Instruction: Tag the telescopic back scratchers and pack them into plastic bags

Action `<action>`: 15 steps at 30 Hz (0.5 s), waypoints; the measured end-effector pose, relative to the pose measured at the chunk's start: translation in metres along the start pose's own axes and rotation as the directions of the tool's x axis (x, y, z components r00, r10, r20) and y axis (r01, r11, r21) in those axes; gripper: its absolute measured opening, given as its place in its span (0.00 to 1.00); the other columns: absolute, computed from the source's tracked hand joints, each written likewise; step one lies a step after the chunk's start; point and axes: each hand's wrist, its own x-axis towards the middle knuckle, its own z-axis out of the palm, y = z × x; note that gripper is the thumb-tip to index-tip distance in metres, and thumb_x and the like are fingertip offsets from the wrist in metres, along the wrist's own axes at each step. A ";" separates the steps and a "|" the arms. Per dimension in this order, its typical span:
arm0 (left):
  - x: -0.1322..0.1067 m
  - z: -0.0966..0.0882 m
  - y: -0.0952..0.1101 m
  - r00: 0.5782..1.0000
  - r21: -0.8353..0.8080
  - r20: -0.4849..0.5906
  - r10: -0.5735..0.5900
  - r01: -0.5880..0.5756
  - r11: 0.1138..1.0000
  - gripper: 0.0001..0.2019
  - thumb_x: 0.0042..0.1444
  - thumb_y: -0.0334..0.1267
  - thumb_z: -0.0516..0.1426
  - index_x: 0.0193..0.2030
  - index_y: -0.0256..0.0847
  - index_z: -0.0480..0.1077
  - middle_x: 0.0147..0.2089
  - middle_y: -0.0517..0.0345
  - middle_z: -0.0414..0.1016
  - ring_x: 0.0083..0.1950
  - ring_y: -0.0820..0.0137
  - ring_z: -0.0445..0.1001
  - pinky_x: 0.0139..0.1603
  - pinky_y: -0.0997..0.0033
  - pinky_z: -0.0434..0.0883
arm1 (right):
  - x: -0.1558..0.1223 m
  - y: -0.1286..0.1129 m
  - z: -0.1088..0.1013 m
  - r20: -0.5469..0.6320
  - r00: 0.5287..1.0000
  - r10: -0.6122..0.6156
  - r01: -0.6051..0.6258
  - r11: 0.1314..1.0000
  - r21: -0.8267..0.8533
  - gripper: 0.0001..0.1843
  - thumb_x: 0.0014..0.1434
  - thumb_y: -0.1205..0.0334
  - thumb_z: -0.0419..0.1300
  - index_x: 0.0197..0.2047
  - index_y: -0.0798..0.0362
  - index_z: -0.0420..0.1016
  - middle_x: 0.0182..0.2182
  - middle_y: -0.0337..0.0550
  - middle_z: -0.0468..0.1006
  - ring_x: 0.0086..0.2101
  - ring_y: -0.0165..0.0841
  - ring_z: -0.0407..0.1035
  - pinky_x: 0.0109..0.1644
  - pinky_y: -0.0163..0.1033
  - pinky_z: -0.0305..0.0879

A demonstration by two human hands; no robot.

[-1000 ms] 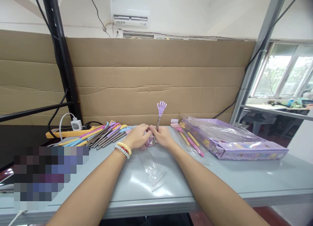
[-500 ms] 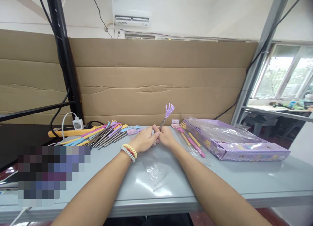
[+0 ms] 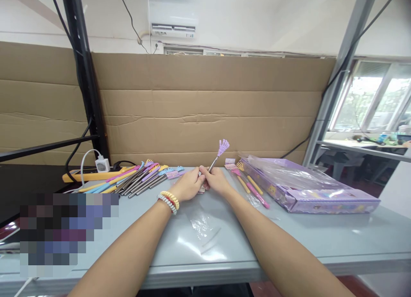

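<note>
Both my hands meet at the far middle of the grey table. My left hand, with bead bracelets on the wrist, and my right hand are closed together on a small back scratcher with a metal stem and a purple hand-shaped head. The head tilts up and to the right above my fingers. A pink paper piece shows between my hands, mostly hidden. A clear plastic bag lies flat on the table in front of my hands.
A pile of coloured scratchers lies to the left, beside a yellow power strip with a white plug. A purple box covered in plastic sits right, with bagged scratchers next to it. Cardboard backs the table.
The scratcher has tilted from nearly upright to leaning right. My hands have shifted slightly right and closed tighter around its lower stem.
</note>
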 end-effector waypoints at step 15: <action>0.002 0.002 -0.004 0.999 0.076 0.017 0.035 -0.036 0.996 0.12 0.54 0.30 0.44 0.44 0.39 0.62 0.40 0.51 0.73 0.39 0.66 0.71 0.37 0.70 0.66 | 0.002 0.002 -0.002 0.014 1.000 -0.014 0.014 1.000 -0.009 0.33 0.54 0.34 0.44 0.16 0.54 0.63 0.11 0.40 0.65 0.13 0.28 0.60 0.18 0.33 0.56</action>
